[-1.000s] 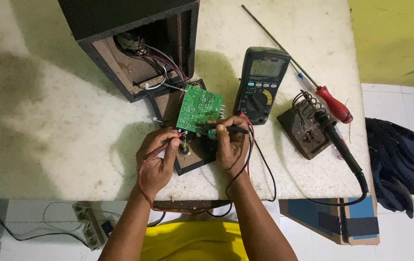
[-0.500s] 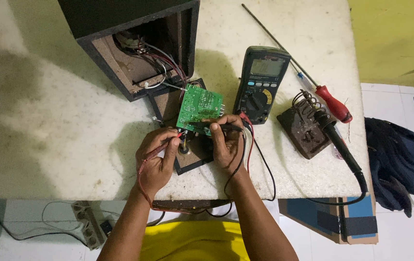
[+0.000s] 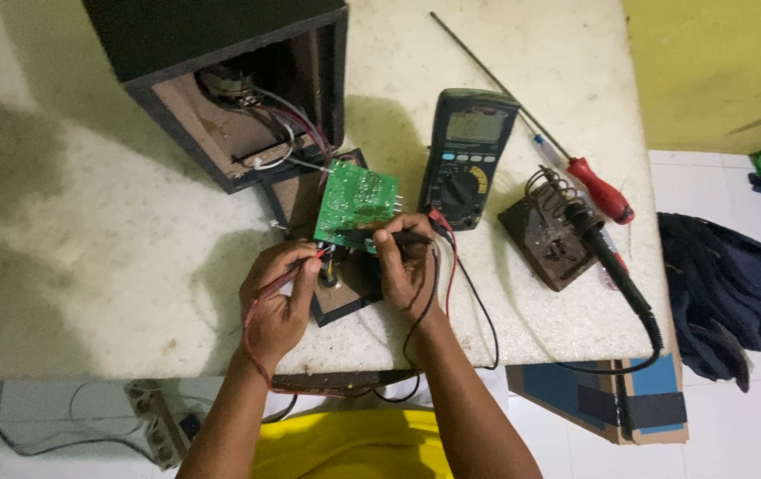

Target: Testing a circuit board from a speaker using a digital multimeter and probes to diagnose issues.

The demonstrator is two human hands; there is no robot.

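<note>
Pinched between the thumb and fingers of the left hand (image 3: 278, 297) is a thin red test probe (image 3: 296, 266), its tip aimed at the lower edge of the green printed circuit board (image 3: 354, 202); the right hand (image 3: 407, 266) is closed the same way round a black test probe (image 3: 402, 238), laid almost level with its tip at the board's near edge. From the head camera, that board stands tilted on a dark brown wooden panel (image 3: 354, 284) near the front edge of the table, just beside the open back of a black wooden speaker box (image 3: 229, 80) from which a bundle of coloured wires (image 3: 296, 133) runs down to it. Red and black leads (image 3: 451, 275) loop from the hands toward a dark handheld multimeter with a round dial (image 3: 467, 155), lying just right of the board. Farther right sit a rusty brown soldering-iron stand with a coil holder (image 3: 544, 231), a black-handled soldering iron (image 3: 611, 257) resting across it, and a long screwdriver with a red handle (image 3: 598, 186). All of this lies on a white speckled stone tabletop (image 3: 87, 266), stained and scuffed. Below the front edge are a white tiled floor (image 3: 735, 426), a white power strip (image 3: 154, 417), a blue and brown cardboard box (image 3: 629, 399) and a heap of dark blue cloth (image 3: 726, 293); a yellow wall (image 3: 709, 62) stands at the upper right.
</note>
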